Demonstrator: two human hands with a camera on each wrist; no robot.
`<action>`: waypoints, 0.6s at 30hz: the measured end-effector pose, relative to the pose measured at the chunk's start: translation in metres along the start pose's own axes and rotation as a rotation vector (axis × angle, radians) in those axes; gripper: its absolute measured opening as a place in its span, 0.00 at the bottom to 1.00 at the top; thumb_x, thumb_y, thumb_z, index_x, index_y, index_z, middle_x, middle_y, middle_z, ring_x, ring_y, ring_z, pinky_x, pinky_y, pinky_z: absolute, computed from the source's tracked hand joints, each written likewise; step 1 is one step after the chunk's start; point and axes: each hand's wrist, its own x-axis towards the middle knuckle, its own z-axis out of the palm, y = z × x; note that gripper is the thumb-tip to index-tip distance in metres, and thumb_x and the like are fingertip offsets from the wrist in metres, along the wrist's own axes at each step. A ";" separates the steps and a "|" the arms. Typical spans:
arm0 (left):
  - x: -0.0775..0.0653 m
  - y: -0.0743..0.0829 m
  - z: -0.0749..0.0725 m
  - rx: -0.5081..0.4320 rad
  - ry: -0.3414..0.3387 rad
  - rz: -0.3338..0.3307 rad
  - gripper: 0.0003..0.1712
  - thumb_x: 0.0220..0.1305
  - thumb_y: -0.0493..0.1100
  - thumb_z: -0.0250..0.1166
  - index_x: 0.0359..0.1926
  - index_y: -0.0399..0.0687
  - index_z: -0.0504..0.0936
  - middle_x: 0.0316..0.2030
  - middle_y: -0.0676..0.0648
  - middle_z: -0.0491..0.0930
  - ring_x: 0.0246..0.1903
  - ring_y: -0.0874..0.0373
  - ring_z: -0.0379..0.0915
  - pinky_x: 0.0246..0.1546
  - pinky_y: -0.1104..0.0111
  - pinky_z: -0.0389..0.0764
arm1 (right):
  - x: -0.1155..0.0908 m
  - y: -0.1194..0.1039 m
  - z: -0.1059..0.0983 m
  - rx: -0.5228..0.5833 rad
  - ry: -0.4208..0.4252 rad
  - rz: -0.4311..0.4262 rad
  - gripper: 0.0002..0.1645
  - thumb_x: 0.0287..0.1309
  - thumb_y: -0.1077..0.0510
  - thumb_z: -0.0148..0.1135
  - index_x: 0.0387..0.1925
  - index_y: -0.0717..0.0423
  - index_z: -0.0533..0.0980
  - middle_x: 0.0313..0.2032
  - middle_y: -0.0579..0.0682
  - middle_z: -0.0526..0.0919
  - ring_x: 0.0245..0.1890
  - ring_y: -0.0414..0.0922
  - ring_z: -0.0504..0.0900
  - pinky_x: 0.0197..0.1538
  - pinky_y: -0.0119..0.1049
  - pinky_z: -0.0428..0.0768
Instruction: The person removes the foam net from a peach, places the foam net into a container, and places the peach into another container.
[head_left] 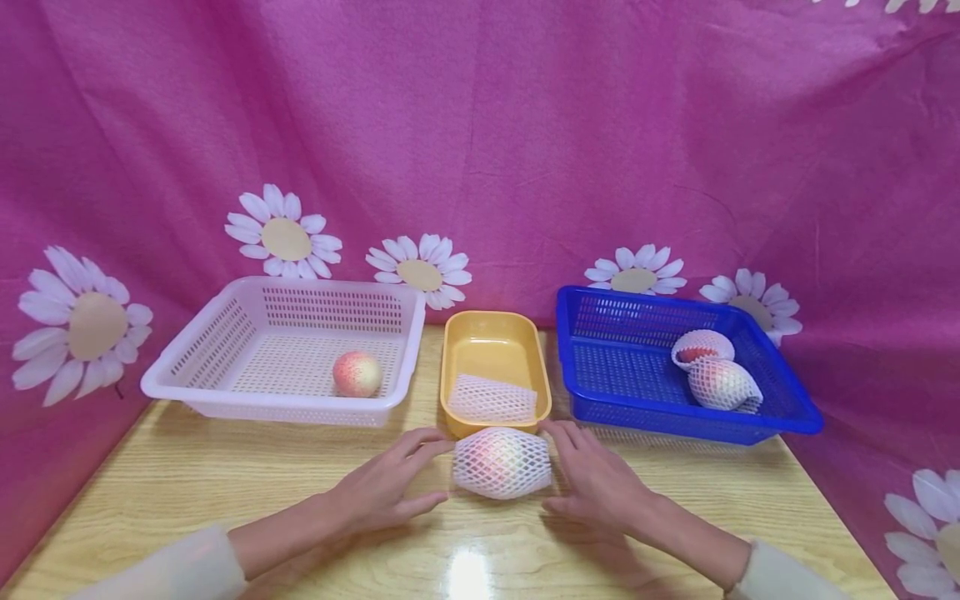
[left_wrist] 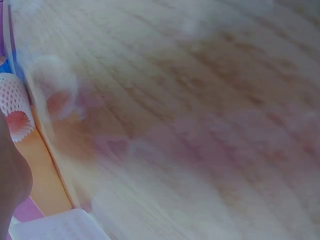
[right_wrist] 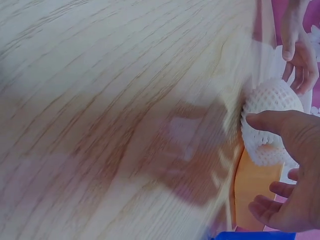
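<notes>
A peach in a white foam net (head_left: pixel 502 463) lies on the table between my two hands. My left hand (head_left: pixel 390 485) is just to its left, fingers spread and slightly bent, apart from the net. On the other side my right hand (head_left: pixel 596 477) is held beside the net's end with loose fingers, gripping nothing. The right wrist view shows the netted peach (right_wrist: pixel 272 110) beyond the right thumb, the net's open end facing that hand. Only a blurred edge of the left hand (left_wrist: pixel 12 180) appears in the left wrist view.
Behind the hands stands a yellow tray (head_left: pixel 536 350) with a flat foam net (head_left: pixel 492 398) inside. A white basket (head_left: pixel 281 406) at left contains a bare peach (head_left: pixel 357 373). At right, a blue basket (head_left: pixel 637 410) contains two netted fruits (head_left: pixel 723 385). A pink curtain (head_left: pixel 480 150) hangs behind.
</notes>
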 end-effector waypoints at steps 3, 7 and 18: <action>-0.006 -0.001 -0.002 0.004 -0.017 -0.035 0.35 0.61 0.49 0.72 0.65 0.41 0.72 0.60 0.42 0.71 0.58 0.53 0.71 0.55 0.62 0.78 | -0.002 0.002 0.001 0.005 0.002 0.004 0.59 0.33 0.49 0.84 0.66 0.61 0.65 0.57 0.58 0.74 0.55 0.57 0.75 0.54 0.54 0.79; -0.014 -0.004 -0.005 0.028 -0.029 -0.067 0.34 0.61 0.49 0.71 0.65 0.41 0.73 0.59 0.41 0.72 0.57 0.51 0.72 0.53 0.60 0.80 | -0.005 0.004 0.001 -0.005 -0.008 0.008 0.60 0.34 0.49 0.84 0.68 0.63 0.63 0.58 0.59 0.75 0.54 0.58 0.75 0.56 0.53 0.78; -0.027 -0.008 -0.009 0.054 -0.007 -0.080 0.33 0.59 0.48 0.73 0.62 0.40 0.75 0.58 0.41 0.73 0.56 0.51 0.72 0.54 0.60 0.79 | -0.017 0.012 0.000 -0.015 -0.020 0.037 0.55 0.41 0.49 0.81 0.67 0.64 0.64 0.59 0.60 0.74 0.57 0.59 0.74 0.58 0.54 0.76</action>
